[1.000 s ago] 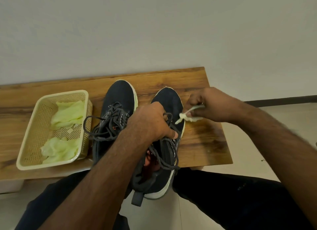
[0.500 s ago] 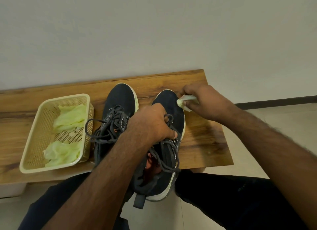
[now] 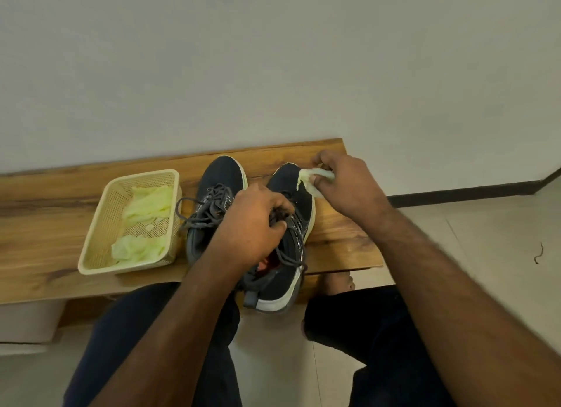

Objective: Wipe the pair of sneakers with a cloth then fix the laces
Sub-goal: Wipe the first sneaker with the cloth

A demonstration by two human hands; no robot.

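Just right of the frame's centre, the person's left hand (image 3: 252, 221) curls round the laced throat of the right-hand sneaker (image 3: 288, 224), fingers hooked in among the dark laces (image 3: 288, 255), steadying it on the wooden bench (image 3: 45, 224). The right hand (image 3: 343, 179) pinches a wadded pale-green cloth (image 3: 312, 179) against the toe edge of that same shoe, at the centre right. The other sneaker (image 3: 218, 179) stands just beside it to the left, toe toward the wall, its laces loose and spilling toward the cream plastic basket (image 3: 97, 224) at the left, which holds more pale-green cloths (image 3: 145, 206).

The sneaker looks light, with a soft knit upper that would dent under pressure and a firmer pale sole rim — so the throat, where the left hand sits, seems a sound place to brace it, or the heel, which overhangs the bench's near edge. The cloth is thin and limp; bunched in the fingertips it should give a usable wiping pad, though it may be damp, which cannot be told from here. The laces are slack cords that will flop and snag; they are best taken near the ends when they are fixed — a step that looks not yet begun.
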